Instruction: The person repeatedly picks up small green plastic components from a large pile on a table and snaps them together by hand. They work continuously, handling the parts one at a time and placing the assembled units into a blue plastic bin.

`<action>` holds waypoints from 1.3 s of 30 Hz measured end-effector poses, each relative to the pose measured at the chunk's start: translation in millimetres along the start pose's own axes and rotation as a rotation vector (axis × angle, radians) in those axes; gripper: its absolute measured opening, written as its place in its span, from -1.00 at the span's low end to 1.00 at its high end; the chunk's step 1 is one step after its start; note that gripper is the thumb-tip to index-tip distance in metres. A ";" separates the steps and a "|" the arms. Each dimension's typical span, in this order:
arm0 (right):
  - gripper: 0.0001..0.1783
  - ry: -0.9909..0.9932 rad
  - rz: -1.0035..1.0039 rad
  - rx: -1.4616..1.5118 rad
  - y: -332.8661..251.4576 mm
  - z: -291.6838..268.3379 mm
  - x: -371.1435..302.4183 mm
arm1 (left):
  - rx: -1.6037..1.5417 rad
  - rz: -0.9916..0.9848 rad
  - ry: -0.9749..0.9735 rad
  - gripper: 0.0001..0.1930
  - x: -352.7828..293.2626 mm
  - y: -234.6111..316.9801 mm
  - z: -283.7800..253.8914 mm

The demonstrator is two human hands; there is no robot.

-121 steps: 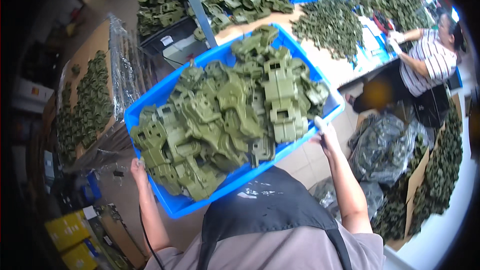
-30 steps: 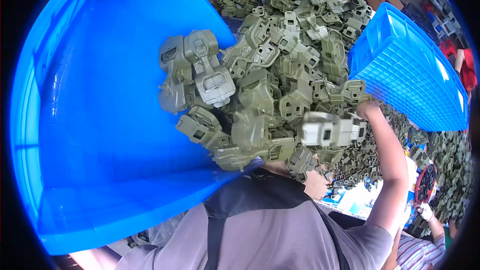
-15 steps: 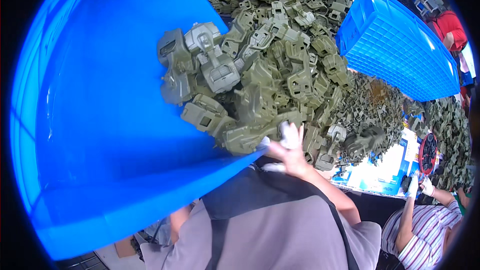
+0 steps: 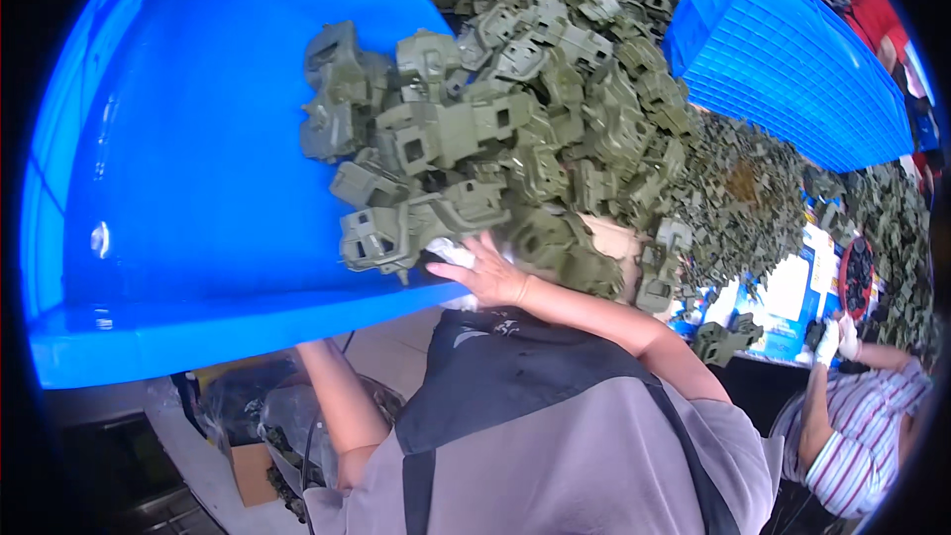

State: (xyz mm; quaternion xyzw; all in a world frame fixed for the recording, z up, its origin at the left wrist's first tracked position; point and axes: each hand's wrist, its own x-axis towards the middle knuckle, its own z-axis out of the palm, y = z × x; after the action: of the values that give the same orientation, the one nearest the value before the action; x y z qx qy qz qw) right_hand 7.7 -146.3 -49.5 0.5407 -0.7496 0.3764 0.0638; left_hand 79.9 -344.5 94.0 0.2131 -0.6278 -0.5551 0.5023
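Note:
A large blue plastic crate (image 4: 188,332) lies tipped at my left, its mouth facing the heap of olive-green moulded plastic parts (image 4: 584,139). Several of these parts lie just inside the crate. My right hand (image 4: 485,272), with white coverings on some fingertips, is at the crate's near rim. Its fingers are stretched out against a green plastic part (image 4: 421,228), not wrapped round it. My left forearm (image 4: 337,401) goes up under the crate's near side, and the crate hides my left hand.
Another blue crate (image 4: 792,59) stands tilted at the far right, beside a spread of small dark-green pieces (image 4: 738,183). At the right, a person in a striped shirt (image 4: 862,436) works near a red basket (image 4: 855,277) of dark parts. A cardboard box (image 4: 253,474) is at lower left.
The crate's near side has swung up and levelled. My right hand has moved left along the rim, and green parts have shifted left into the crate's mouth. Brown cardboard shows where parts lay.

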 end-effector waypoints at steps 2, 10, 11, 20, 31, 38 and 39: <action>-0.24 -0.023 0.022 0.048 -9.7 -38.4 -8.9 | -0.034 0.025 0.030 -0.76 -10.6 -1.1 -4.1; -0.49 1.955 1.000 0.468 30.2 -36.8 -319.7 | 0.331 0.727 -0.077 -0.39 -58.1 -5.3 -34.1; -0.50 1.982 1.018 0.647 21.3 -51.9 -370.7 | 0.595 0.834 0.009 -0.35 -67.4 2.7 -32.4; -0.52 1.978 0.942 1.371 -4.7 32.9 -442.7 | 0.108 1.168 -1.255 -0.60 -165.8 2.2 103.0; -0.71 1.853 2.572 0.717 -335.0 479.4 -376.9 | 0.947 1.440 -1.622 -0.29 -226.0 -60.6 167.4; -0.62 1.589 2.237 0.516 -276.2 448.1 -253.3 | 0.591 1.619 -1.930 -0.40 -236.7 -46.6 101.8; -0.61 1.551 2.280 0.532 -268.0 464.5 -259.2 | 0.583 1.608 -1.935 -0.41 -233.0 -52.9 97.4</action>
State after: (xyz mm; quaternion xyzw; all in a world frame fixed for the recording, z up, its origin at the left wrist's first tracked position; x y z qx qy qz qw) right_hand 488.0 -278.1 -376.2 -0.7036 -0.4522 0.5479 0.0164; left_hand 74.3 -120.7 -34.3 -0.6078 -0.7829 0.1301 -0.0274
